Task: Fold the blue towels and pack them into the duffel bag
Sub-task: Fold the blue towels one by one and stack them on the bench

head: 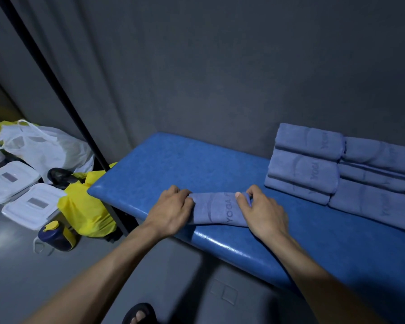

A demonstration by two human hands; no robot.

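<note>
Towel (216, 208) in work lies folded small near the front edge of the blue bench (164, 164), its printed lettering facing up, held at both short ends. The left hand (171, 210) has its fingers curled over the left end, gripping the cloth; the right hand (261, 210) pinches the right end, thumb on top and the other fingers tucked under the edge. Both hands are closed on the cloth, neither spread flat. To the right, well apart from the hands, finished towels sit in a stack (341, 174) of two side-by-side piles against the wall. The duffel bag is not in view, so its position cannot be told. On the floor to the left are a white plastic bag (45, 146), a yellow bag (84, 211), white containers (12, 181) and a dark bottle (55, 236). Judging by the compact shape, the folding step is in hand and nearly done for this towel: it looks like the last fold or a final squaring of the ends. The next move probably calls for pressing the fold flat, then lifting the towel by both ends without letting the layers slip, and setting it on the stack or carrying it to the bag. Packing appears not yet begun.
</note>
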